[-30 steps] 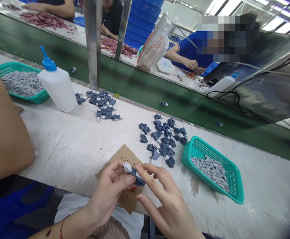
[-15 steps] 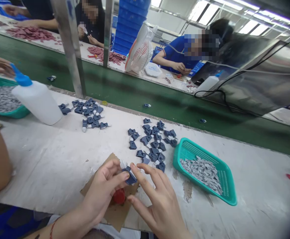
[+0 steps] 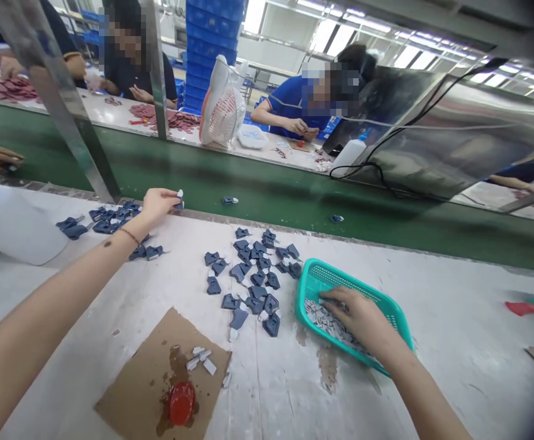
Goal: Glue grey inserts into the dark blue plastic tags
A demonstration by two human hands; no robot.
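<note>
My left hand (image 3: 159, 205) is stretched out over the far edge of the bench, its fingers pinched on a dark blue plastic part (image 3: 179, 205) with a white tip. My right hand (image 3: 358, 315) reaches into the green basket (image 3: 310, 272), fingers extended and touching the small grey-white pieces (image 3: 324, 321). Dark blue parts (image 3: 258, 278) with white bits lie scattered left of the basket. On a brown cardboard sheet (image 3: 143, 366) sit a red cap (image 3: 181, 403), surrounded by a wet stain, and several loose grey-white pieces (image 3: 203, 357).
A green conveyor belt (image 3: 271, 211) runs behind the bench, carrying a few blue parts (image 3: 230, 200). A white bottle (image 3: 14, 223) stands at left beside another pile of blue parts (image 3: 104, 223). Metal posts (image 3: 72, 116) rise at the belt. Co-workers sit across it.
My left hand has carried the blue part away from above the cardboard to the belt edge. My right hand has moved from beside it into the basket. The view has shifted.
</note>
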